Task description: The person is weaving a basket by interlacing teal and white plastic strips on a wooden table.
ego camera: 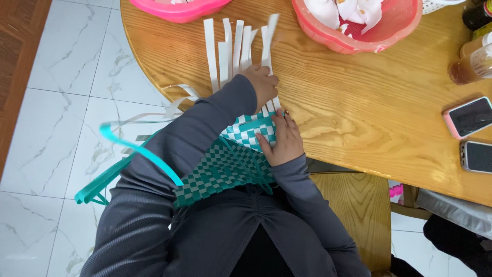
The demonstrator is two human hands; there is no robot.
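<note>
1. While the woven mat of teal and white strips lies half on the round wooden surface and half over the person's lap at its near left edge, both hands work at its far end.
2. Left hand: its grip is clenched on the white strips just where the weave stops; those strips fan out loose toward the far edge.
3. Right hand: it lies flat with fingers spread, grip released, pressing the checked weave down at the surface's near edge.
4. Progress, as I judge it: a good stretch of checker pattern is finished, while the long unwoven white ends and the loose teal strips hanging off the left side over the floor suggest plenty is left.
5. Nearby: two pink baskets at the far edge, two phones at the right.
</note>
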